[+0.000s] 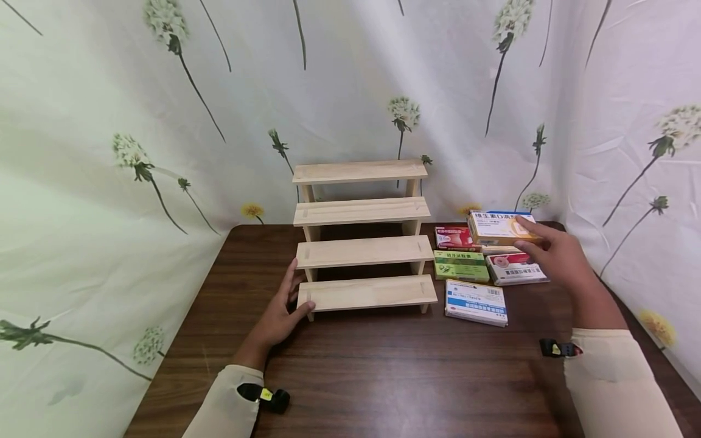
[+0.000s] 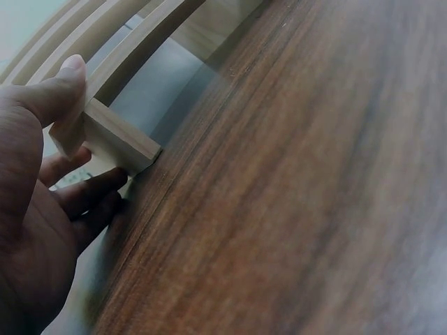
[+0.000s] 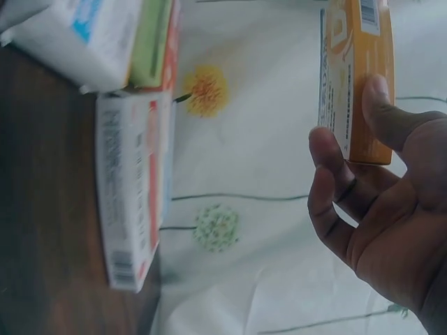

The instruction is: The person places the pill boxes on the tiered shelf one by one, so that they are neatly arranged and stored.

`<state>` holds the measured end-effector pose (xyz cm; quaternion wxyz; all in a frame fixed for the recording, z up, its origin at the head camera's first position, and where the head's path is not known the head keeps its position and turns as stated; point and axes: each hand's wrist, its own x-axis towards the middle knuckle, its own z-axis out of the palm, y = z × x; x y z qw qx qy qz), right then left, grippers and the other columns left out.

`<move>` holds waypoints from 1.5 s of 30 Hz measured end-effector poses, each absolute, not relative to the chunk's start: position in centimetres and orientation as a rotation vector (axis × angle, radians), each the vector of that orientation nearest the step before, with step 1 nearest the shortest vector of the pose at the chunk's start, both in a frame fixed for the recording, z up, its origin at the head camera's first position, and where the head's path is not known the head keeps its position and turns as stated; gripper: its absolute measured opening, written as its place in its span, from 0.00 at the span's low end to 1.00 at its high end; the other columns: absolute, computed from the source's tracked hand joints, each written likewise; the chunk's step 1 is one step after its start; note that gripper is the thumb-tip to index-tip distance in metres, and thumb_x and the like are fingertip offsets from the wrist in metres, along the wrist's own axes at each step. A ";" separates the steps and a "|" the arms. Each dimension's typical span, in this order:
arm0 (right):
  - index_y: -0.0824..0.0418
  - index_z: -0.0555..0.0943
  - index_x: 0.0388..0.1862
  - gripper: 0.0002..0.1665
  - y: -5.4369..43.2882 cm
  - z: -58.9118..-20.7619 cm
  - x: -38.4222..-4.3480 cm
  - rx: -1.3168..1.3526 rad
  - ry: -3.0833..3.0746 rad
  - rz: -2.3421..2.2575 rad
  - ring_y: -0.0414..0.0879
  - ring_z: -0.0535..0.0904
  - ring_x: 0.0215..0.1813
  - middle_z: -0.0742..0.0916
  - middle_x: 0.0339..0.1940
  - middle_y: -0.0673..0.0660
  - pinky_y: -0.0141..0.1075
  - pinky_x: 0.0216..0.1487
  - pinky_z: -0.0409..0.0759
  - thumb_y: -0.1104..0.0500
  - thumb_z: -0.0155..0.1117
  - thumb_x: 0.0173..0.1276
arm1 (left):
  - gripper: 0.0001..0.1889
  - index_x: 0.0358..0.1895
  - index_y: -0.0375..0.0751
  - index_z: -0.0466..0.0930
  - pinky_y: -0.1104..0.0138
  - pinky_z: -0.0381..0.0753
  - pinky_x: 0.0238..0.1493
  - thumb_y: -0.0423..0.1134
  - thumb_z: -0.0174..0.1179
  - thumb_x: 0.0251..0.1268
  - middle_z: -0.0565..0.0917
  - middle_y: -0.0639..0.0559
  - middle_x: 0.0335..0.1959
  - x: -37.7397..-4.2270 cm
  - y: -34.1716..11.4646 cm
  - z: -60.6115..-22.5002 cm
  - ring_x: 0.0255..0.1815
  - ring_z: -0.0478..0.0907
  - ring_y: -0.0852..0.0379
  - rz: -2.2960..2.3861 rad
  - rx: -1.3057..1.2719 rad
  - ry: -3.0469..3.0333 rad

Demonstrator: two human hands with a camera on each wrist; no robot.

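My left hand point(image 1: 278, 319) holds the left end of the lowest step of a pale wooden stepped rack point(image 1: 367, 293). In the left wrist view its thumb point(image 2: 59, 91) lies on the board, and the other fingers bend beside the rack's leg point(image 2: 122, 136). My right hand point(image 1: 564, 258) grips a white-and-orange medicine box point(image 1: 493, 226) by its right end, raised above the other boxes. The right wrist view shows the thumb on the orange side of that box point(image 3: 370, 91) and fingers on the opposite face.
Right of the rack lie a red box point(image 1: 453, 237), a green box point(image 1: 461, 266), a red-and-white box point(image 1: 517, 271) and a blue-and-white box point(image 1: 476, 302). Part of another box shows beneath the held one. Flower-patterned cloth point(image 1: 350, 91) stands behind the brown table point(image 1: 383, 371).
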<state>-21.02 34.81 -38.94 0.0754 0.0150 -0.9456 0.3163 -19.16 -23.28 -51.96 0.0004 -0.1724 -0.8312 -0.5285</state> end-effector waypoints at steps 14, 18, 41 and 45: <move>0.43 0.63 0.88 0.37 31.2 -35.9 -23.1 -0.009 -2.767 0.868 0.63 0.79 0.47 0.81 0.68 0.77 0.38 0.37 0.77 0.51 0.62 0.86 | 0.55 0.93 0.58 0.31 0.33 0.72 0.73 0.38 0.66 0.81 0.61 0.30 0.87 -19.2 -23.2 -52.2 0.83 0.67 0.26 -1.667 -0.568 -2.597; 0.40 0.63 0.88 0.38 30.0 -35.0 -23.4 -0.029 -2.721 0.827 0.63 0.77 0.49 0.80 0.72 0.76 0.43 0.40 0.75 0.52 0.63 0.86 | 0.54 0.93 0.55 0.31 0.34 0.73 0.73 0.37 0.66 0.81 0.61 0.30 0.87 -19.2 -23.2 -52.2 0.83 0.67 0.26 -1.672 -0.568 -2.592; 0.30 0.63 0.87 0.38 24.2 -30.4 -27.0 0.103 -2.574 1.033 0.54 0.84 0.40 0.80 0.78 0.66 0.26 0.32 0.78 0.54 0.62 0.86 | 0.55 0.92 0.61 0.32 0.37 0.73 0.74 0.39 0.66 0.81 0.62 0.32 0.87 -19.2 -23.3 -52.1 0.83 0.67 0.29 -1.658 -0.549 -2.594; 0.32 0.64 0.87 0.38 22.9 -30.1 -27.7 0.145 -2.571 1.048 0.52 0.86 0.36 0.80 0.78 0.66 0.27 0.31 0.79 0.54 0.63 0.85 | 0.55 0.92 0.61 0.32 0.36 0.74 0.73 0.38 0.66 0.81 0.62 0.30 0.87 -19.2 -23.4 -52.1 0.83 0.67 0.28 -1.668 -0.559 -2.584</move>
